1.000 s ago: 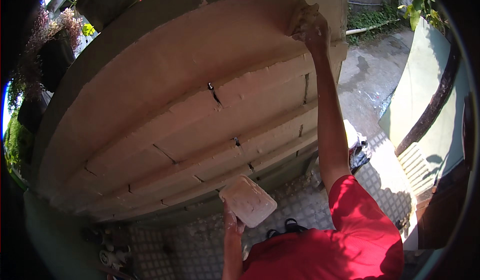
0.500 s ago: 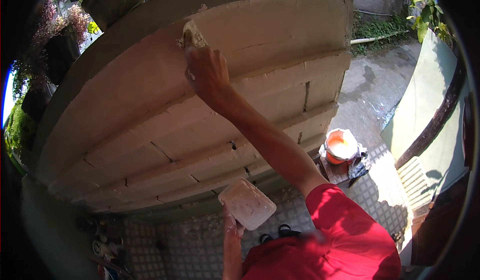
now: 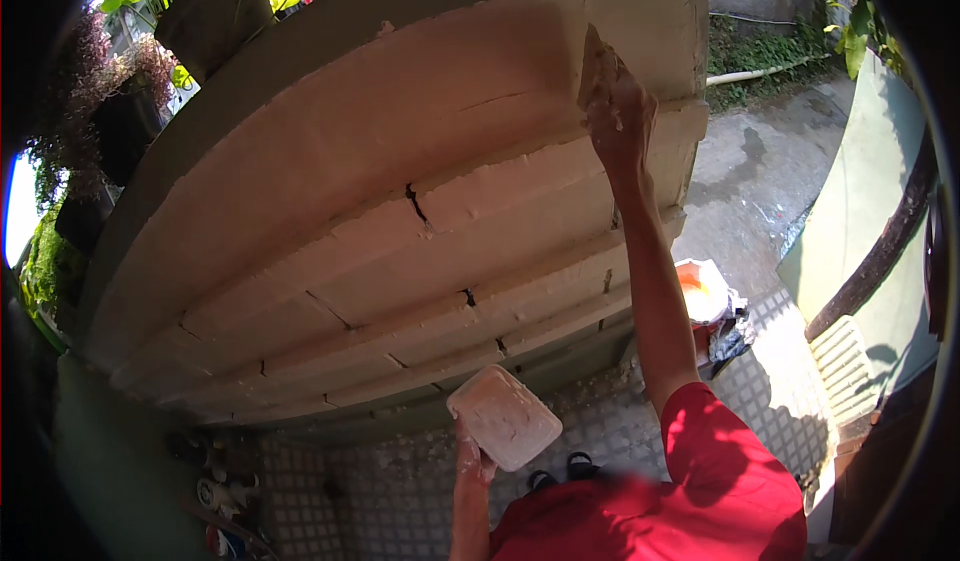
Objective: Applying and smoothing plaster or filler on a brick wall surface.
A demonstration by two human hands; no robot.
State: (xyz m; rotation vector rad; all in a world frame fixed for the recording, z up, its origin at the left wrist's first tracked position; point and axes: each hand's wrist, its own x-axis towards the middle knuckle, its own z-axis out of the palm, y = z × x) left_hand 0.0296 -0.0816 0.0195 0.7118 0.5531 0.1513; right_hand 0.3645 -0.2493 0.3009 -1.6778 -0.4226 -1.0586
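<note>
Our right hand is raised high with its grip closed on a flat putty blade, pressing it against the upper band of the cream, stepped plastered wall, near its right corner. Our left hand stays low, its grip closed beneath a square white hawk board smeared with plaster, held close to our red-shirted chest. An orange-filled bucket stands on the tiled floor to the right.

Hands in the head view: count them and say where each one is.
2. The right hand is raised against the upper part of the plastered wall, pressing a trowel. The left hand holds a square plaster board low.
</note>
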